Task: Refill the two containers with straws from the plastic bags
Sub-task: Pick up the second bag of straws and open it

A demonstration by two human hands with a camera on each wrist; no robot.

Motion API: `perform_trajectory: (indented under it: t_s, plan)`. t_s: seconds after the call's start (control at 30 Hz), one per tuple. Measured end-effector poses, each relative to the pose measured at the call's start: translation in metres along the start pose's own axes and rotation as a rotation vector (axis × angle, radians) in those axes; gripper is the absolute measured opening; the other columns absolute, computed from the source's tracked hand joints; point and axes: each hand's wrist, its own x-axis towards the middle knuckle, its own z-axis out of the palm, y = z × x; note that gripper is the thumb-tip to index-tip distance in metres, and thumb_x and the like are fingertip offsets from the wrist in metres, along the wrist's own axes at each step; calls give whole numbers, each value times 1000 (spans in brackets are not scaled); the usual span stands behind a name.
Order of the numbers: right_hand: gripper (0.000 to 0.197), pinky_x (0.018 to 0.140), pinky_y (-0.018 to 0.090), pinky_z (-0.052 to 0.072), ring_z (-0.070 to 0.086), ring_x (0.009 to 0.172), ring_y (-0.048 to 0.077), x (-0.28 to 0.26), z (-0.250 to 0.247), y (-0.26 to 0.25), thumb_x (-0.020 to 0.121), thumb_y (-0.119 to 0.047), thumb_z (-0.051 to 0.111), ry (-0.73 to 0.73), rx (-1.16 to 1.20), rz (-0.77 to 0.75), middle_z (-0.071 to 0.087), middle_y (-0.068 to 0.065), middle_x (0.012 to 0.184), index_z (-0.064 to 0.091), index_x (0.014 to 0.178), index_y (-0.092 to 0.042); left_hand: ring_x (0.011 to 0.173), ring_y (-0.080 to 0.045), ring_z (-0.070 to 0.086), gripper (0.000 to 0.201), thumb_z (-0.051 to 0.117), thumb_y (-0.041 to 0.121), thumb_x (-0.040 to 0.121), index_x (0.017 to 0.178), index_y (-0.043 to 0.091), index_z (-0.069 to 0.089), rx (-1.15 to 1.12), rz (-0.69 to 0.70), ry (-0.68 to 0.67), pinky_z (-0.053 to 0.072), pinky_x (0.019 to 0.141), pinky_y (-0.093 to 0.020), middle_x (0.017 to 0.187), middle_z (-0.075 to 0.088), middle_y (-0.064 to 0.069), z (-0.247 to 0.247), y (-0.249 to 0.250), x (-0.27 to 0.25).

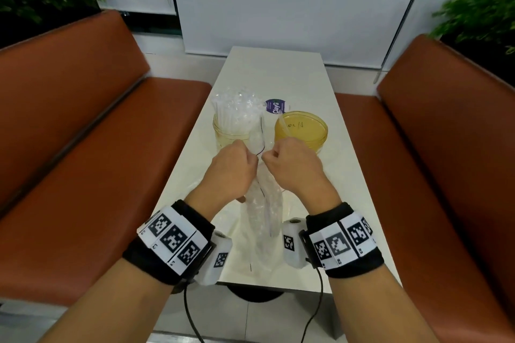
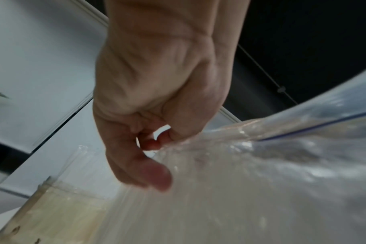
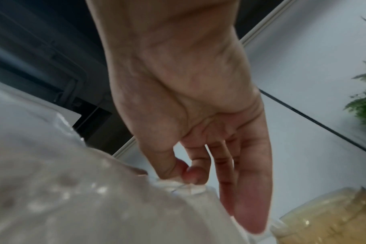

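Left hand and right hand each pinch opposite lips of bag mouth, grip clamped thumb-to-finger, likely to pull zip seal apart. Bag stands at table centre. Left jar at 11 o'clock already stuffed with straws; right jar at 1 o'clock nearly empty, close for quick transfer.

Both forearms reach forward, wrists banded, hands side by side at centre — knuckles nearly touching. Left hand fisted, thumb and forefinger pinching plastic bag edge. Right hand pinching opposite edge — other fingers hang straighter.
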Motion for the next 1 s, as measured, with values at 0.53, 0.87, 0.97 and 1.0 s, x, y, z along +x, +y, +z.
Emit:
perform_trajectory:
  t_s: [0.53, 0.87, 0.97, 1.0]
  plan:
    - [25, 66, 25, 43, 63, 79, 22, -14, -11, -9, 98, -20, 53, 212, -70, 114, 74, 4, 104, 76, 108, -18, 88, -23, 64, 28, 50, 13, 97, 106, 28, 72, 89, 243, 229, 53, 73, -38, 107, 62, 3, -7, -29, 1]
    - [44, 83, 33, 56, 64, 99, 22, -10, -35, 28, 88, 4, 57, 133, -30, 221, 68, 2, 121, 75, 114, -27, 116, -20, 59, 56, 47, 0, 92, 135, 31, 63, 138, 169, 138, 49, 91, -33, 135, 58, 11, -28, -44, 4]
    - [47, 60, 22, 47, 61, 86, 14, -6, -39, 47, 88, 8, 56, 95, -47, 199, 67, -3, 116, 77, 98, -32, 119, -17, 59, 59, 44, -6, 90, 132, 28, 67, 151, 201, 56, 49, 99, -32, 139, 60, 13, -36, -59, 13]
    - [46, 55, 20, 42, 59, 85, 13, -4, -37, 50, 89, 7, 57, 87, -84, 195, 66, -5, 115, 77, 97, -33, 121, -17, 59, 61, 45, -7, 87, 135, 27, 65, 141, 218, 6, 50, 101, -34, 142, 58, 13, -36, -61, 14]
